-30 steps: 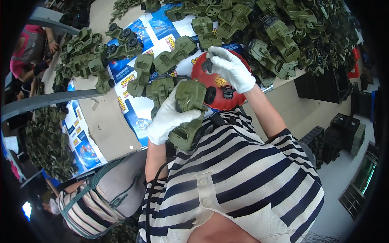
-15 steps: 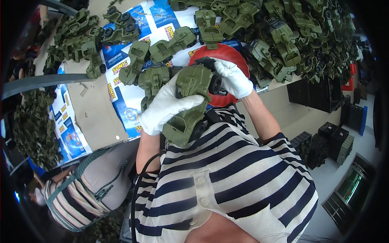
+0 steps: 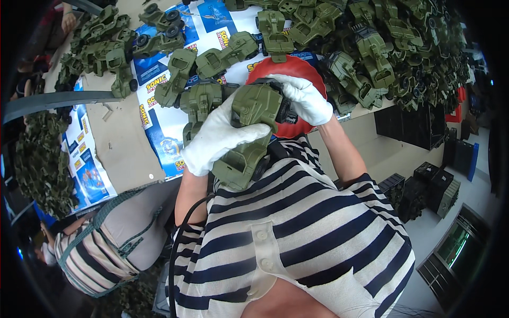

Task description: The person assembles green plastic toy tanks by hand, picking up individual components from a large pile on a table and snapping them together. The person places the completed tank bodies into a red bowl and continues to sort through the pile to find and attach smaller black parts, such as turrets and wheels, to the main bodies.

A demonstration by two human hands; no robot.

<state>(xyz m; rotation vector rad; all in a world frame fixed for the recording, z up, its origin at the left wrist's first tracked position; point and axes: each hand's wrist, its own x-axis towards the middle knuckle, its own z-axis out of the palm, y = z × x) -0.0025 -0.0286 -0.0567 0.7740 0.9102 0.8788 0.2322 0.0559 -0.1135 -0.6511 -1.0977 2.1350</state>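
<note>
**A busy toy-making workshop**

The place appears to be a factory workshop. Right of the red dish (image 3: 260,68), identical green toy vehicles (image 3: 377,55) lie heaped by the dozen; left of it, more crowd a worktable (image 3: 365,112) lined with printed sheets (image 3: 164,124). Lower down, right of the dish, stand black crates (image 3: 442,192). Well left of it is a co-worker (image 3: 101,244) in stripes.

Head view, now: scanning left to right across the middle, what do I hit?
Heap of green parts → bare brown cardboard → white-gloved left hand → the green toy vehicle it grips → white-gloved right hand → black crate. The red dish is left out: it overlaps the right hand.
</note>
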